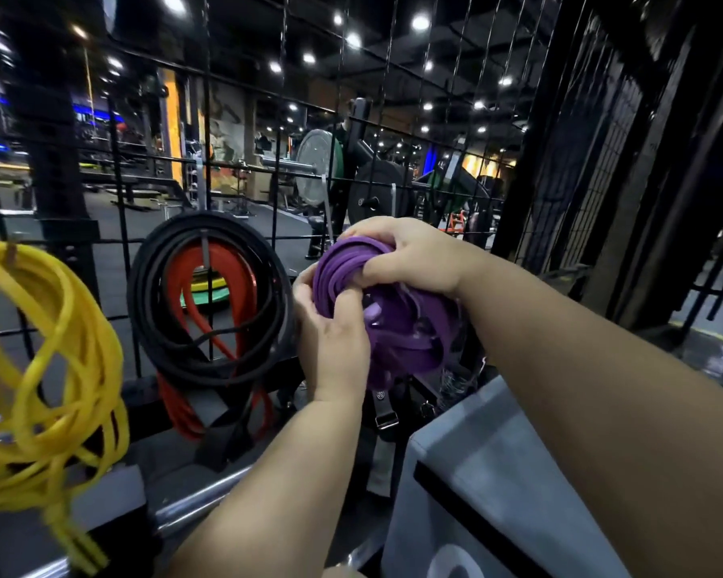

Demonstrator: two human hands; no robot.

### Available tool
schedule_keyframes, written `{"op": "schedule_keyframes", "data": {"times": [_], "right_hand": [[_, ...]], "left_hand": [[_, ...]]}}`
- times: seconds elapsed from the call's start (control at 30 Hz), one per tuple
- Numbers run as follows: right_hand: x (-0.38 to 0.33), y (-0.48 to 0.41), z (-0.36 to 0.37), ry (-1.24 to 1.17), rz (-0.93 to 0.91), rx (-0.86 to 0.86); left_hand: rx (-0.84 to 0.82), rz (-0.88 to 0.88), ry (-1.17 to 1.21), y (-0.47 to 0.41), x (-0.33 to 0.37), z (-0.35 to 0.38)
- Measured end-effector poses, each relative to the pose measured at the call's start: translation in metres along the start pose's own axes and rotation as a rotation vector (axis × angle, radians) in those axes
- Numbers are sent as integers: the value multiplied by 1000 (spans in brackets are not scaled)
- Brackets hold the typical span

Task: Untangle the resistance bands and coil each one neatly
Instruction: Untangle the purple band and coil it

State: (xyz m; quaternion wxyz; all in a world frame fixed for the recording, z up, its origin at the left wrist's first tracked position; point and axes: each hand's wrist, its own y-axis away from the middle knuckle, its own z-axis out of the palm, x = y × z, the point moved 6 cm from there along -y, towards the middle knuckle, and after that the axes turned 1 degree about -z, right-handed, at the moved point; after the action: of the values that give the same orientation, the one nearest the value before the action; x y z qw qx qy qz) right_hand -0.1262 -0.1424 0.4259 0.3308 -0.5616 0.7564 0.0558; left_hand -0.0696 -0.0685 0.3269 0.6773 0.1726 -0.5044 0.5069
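Note:
A purple resistance band (397, 327) is wound into a rough coil in front of the wire grid, held between both hands. My left hand (330, 331) grips the coil's left side, thumb and fingers curled round several strands. My right hand (410, 252) grips the coil from above, fingertips tucked into the loops. A black band (151, 294) hangs coiled on a hook on the grid, with a red band (222, 264) coiled inside it. A yellow band (59, 352) hangs in loose loops at the far left.
A black wire grid (280, 102) stands behind the bands, with gym equipment and weight plates (314, 168) beyond it. A grey box (497, 473) sits at the lower right. A steel bar (193, 502) runs along the bottom.

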Motion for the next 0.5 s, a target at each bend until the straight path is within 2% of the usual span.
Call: {"op": "schedule_keyframes", "data": {"times": [0.2, 0.4, 0.5], "right_hand": [[-7, -20, 0, 9, 17, -4], [-4, -32, -4, -21, 50, 42], [-3, -41, -7, -35, 64, 41]], "left_hand": [[120, 99, -81, -16, 8, -8], [177, 161, -37, -30, 19, -6], [185, 128, 50, -40, 12, -1]]}}
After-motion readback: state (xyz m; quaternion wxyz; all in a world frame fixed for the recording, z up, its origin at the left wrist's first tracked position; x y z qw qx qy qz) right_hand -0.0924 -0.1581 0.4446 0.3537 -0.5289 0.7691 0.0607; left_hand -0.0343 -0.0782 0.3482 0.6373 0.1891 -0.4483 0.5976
